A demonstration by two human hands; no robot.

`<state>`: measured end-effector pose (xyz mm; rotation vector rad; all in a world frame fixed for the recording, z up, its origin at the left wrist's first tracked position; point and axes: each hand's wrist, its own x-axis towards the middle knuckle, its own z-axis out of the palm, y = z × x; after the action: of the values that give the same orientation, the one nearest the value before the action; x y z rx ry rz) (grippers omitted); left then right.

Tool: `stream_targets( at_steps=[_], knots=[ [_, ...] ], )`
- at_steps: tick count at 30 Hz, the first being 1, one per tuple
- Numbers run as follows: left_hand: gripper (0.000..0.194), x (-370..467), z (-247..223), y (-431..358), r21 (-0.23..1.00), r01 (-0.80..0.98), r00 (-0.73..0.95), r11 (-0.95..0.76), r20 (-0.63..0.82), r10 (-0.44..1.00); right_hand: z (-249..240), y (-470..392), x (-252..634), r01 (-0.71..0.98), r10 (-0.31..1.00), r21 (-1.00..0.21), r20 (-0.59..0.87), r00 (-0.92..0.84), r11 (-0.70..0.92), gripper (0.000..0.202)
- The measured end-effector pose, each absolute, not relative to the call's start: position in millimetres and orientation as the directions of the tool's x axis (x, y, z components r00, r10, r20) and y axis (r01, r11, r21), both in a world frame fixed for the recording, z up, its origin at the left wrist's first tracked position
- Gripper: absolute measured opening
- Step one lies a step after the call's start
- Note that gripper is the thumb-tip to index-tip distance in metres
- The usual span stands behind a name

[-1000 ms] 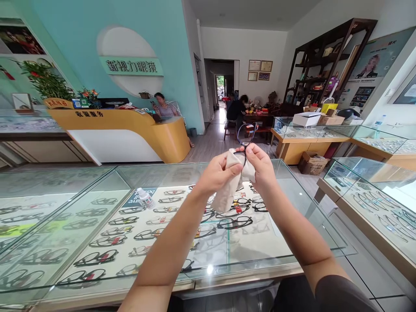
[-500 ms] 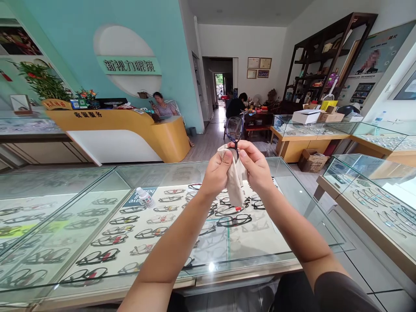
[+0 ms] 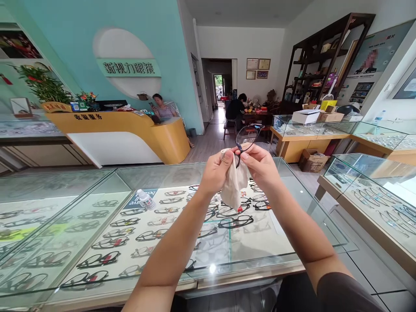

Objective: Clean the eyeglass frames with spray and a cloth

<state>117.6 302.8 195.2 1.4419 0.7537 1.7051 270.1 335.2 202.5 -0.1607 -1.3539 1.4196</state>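
Clearly, in the head view, the left hand (image 3: pixel 216 171) is closed on the cloth (image 3: pixel 232 186), and the right hand (image 3: pixel 261 164) pinches the glasses (image 3: pixel 239 148), maybe so that the frame cannot turn. The glasses are near the centre, towards two o'clock, above the glass case (image 3: pixel 266 259). Their long axis rises towards one o'clock, free rim upward; which way the front faces, I cannot tell. The bottle (image 3: pixel 146 200) stands towards eight o'clock.
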Motion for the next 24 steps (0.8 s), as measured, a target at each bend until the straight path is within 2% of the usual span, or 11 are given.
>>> stream_targets(
  at_steps=[3,5,7,12,14,20,22,24],
  knots=[
    [0.057,96,199,303,0.883,-0.145,0.144,-0.447,0.465,0.873,203,336,270,-0.587,0.78,-0.779,0.503,-0.372,0.223,0.031],
    [0.061,93,198,303,0.906,-0.16,0.215,-0.392,0.42,0.882,201,336,268,-0.589,0.798,-0.786,0.472,-0.374,0.189,0.034],
    [0.066,100,194,304,0.9,-0.203,0.176,-0.386,0.421,0.89,198,337,265,-0.599,0.798,-0.781,0.469,-0.377,0.176,0.036],
    [0.057,126,189,307,0.834,-0.207,-0.116,-0.512,0.499,0.859,193,341,262,-0.585,0.787,-0.789,0.476,-0.393,0.185,0.038],
    [0.055,123,191,307,0.832,-0.169,-0.095,-0.528,0.519,0.849,194,343,264,-0.591,0.785,-0.784,0.481,-0.39,0.187,0.037],
    [0.053,87,199,304,0.881,-0.015,0.228,-0.473,0.464,0.856,198,342,265,-0.629,0.796,-0.77,0.447,-0.408,0.11,0.036],
    [0.059,91,196,303,0.873,-0.004,0.213,-0.488,0.478,0.852,197,339,261,-0.641,0.808,-0.764,0.422,-0.41,0.073,0.038],
    [0.066,106,190,304,0.847,-0.024,0.1,-0.531,0.53,0.842,197,335,257,-0.659,0.828,-0.75,0.403,-0.389,0.055,0.041]
  ],
)
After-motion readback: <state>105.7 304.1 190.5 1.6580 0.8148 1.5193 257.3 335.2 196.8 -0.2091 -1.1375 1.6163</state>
